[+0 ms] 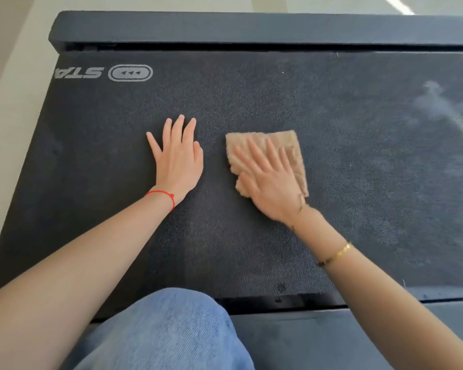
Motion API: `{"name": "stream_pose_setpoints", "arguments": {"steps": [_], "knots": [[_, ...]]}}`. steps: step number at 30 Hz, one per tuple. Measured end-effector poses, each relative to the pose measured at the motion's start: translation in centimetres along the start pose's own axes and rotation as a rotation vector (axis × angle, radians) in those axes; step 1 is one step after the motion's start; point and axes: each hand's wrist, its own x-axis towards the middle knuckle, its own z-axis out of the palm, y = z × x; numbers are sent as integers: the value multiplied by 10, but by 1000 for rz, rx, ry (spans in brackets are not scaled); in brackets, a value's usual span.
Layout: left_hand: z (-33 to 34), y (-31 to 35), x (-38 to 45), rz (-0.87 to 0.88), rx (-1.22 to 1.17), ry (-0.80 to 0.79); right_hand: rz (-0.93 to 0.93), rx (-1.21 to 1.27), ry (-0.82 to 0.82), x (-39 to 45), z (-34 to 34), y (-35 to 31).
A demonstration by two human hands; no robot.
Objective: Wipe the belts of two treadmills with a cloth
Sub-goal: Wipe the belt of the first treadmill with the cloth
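The wiping of one belt was under way. The right hand [270,180] lay flat, fingers straight and spread, pressing a folded tan terry cloth [267,156] onto the dark textured treadmill belt [251,102]; the cloth sat near the middle of the belt, its far edge and right side showing beyond the fingers. The left hand [178,156] rested just beside it on the bare belt — palm down, fingers straight and close together, holding nothing — apparently as a brace for the kneeling body. A red string bracelet [162,196] circled the left wrist and a gold bangle [337,253] the right forearm, while a knee in blue denim [166,329] showed at the bottom edge.

To the right the belt carried pale, dusty smears [444,110], so that stretch looked not yet cleaned; the area round the hands seemed more even in tone, though glare made that hard to be sure of. Only one treadmill was in view, so the task was judged well short of done. The next move likely called for firm, flat pressure and a sweep of the cloth rightward into the smeared patch — keeping the folded cloth from bunching under the palm.
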Motion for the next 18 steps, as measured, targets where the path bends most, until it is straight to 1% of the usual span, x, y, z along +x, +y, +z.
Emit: {"name": "stream_pose_setpoints", "arguments": {"steps": [2, 4, 7, 10, 12, 15, 17, 18], "knots": [[3, 12, 11, 29, 3, 1, -125, -7, -21, -24, 4, -4], [7, 22, 22, 35, -4, 0, -139, 0, -17, -25, 1, 11], [14, 32, 31, -28, -22, -11, -9, -2, 39, 10, -9, 46], [21, 36, 29, -48, 50, 21, 166, 9, 68, 69, -26, 90], [23, 37, 30, -57, 68, 40, 245, 13, 70, 115, -38, 109], [26, 38, 31, -55, 89, 50, 287, 38, 51, 178, -52, 105], [27, 38, 31, -54, 95, 53, 233, 41, 16, 206, -52, 81], [27, 38, 32, -55, 97, 54, 173, 32, -3, 212, -51, 66]]}}
